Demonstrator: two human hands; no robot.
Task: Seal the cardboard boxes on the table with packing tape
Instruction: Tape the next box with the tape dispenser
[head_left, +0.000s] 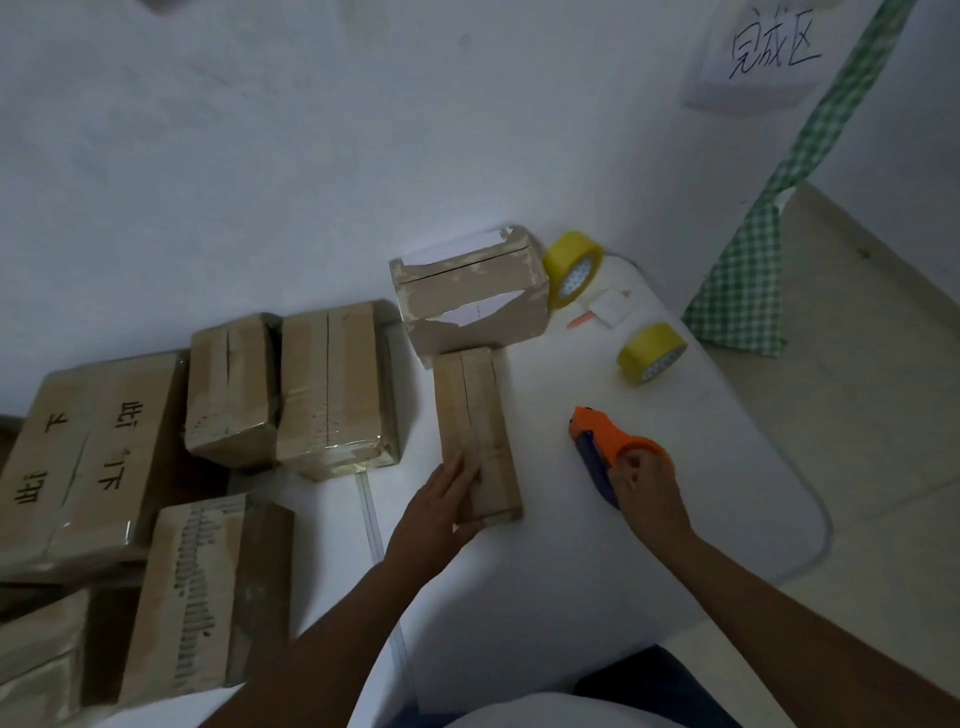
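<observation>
Box in hand: a small narrow cardboard box (475, 431) lies flat on the white worktop (571, 545), its top seam running away from the person, flaps closed.
Left hand: the left hand (441, 506) rests on the box's near end, fingers laid straight over the top, pressing it down rather than curling round it.
Right hand: the right hand (647, 486) grips the rear of an orange-and-blue tape dispenser (605, 441) that lies on the worktop, well apart from the box on its right.
Spare tape: two yellow tape rolls, one (573, 267) just beside a scuffed box (470, 296) at the wall, the other (652, 353) further right.
Other boxes: several larger cartons (327, 384) sit to the left, some with glossy tape already on them.
Handling: the small box looks light and stiff, likely to skid on the smooth cover when tape is pulled across it. Best held flat-palmed at the near end, clear of the seam, so the flaps stay level; its thin edges would crush under a hard squeeze.
Dispenser: rigid plastic, taken by its rounded rear.
</observation>
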